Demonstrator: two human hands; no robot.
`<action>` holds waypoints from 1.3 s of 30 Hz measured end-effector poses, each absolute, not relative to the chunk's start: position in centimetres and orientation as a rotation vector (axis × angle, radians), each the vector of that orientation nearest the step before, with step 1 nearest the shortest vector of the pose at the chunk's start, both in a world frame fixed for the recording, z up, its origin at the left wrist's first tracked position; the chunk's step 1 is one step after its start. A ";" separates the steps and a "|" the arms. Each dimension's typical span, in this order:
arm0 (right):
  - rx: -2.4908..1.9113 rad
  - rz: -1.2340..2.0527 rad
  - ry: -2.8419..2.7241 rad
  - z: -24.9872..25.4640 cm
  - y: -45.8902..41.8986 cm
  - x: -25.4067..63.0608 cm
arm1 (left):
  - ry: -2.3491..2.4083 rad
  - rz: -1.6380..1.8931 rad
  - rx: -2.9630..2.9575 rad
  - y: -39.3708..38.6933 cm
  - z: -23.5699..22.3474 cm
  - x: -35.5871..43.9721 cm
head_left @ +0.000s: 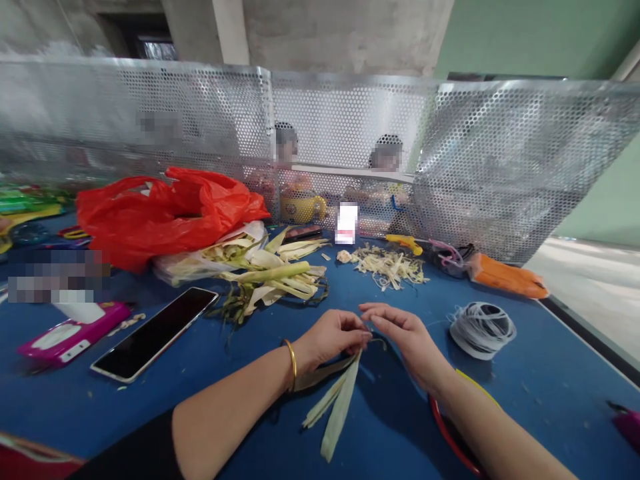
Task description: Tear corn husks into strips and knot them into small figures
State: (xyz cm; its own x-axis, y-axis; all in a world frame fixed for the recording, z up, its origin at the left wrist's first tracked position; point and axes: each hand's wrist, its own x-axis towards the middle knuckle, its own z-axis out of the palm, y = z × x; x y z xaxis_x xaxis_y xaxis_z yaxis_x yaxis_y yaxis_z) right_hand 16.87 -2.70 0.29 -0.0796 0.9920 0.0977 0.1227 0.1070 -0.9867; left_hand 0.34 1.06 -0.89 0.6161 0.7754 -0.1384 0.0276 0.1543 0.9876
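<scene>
A person's two bare hands meet above a blue tabletop (280, 427). The left hand (325, 339), below a gold bangle (291, 365) on its wrist, has its thumb and fingers pinched together on strips of pale green husk (340, 407). The strips fan out below that hand, toward the wearer, and a browner strip (323, 375) runs back from it under the wrist. The right hand (404, 337) is just beside it, fingers stretched out and loosely curved toward the left fingertips; whether its tips grip anything cannot be told.

Beyond the left hand lies a loose pile of dry husks (280, 277), with a big red plastic bag (170, 210) behind it and to its left. Left of the left hand are a dark-screened phone (156, 333) and, farther out, a magenta object (75, 333). Straight beyond both hands, a bright-screened phone (346, 223) stands upright, and a heap of shredded husk (393, 265) lies to its right, nearer the hands. Right of the right hand sits a roll of pale cord (483, 330); past that roll is an orange packet (509, 275). A red curved rim (450, 437) shows partly under the right forearm.

Across the far side of the table stands a perforated metal screen (340, 113); two people (295, 180) are seen through it, near a yellow mug (299, 208).
</scene>
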 end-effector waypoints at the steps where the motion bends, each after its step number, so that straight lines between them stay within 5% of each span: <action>1: -1.193 1.113 -1.388 0.3 -2.6 17.0 | 0.760 0.621 1.333 1.1 -1.0 0.3; 15: -1.361 0.671 -1.879 -0.5 -2.3 17.5 | 0.736 0.708 1.263 1.3 -1.4 0.4; 39: -1.379 0.765 -1.749 -0.7 -2.2 17.7 | 0.810 0.731 1.202 1.4 -1.2 0.4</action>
State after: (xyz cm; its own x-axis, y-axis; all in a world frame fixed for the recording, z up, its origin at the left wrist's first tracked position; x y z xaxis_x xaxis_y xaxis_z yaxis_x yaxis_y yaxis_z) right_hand 17.66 -2.15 -0.71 -0.1212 0.9720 0.2011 0.5121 0.2348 -0.8262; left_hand 0.42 1.40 -1.22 0.5248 0.8384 -0.1472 -0.0611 0.2096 0.9759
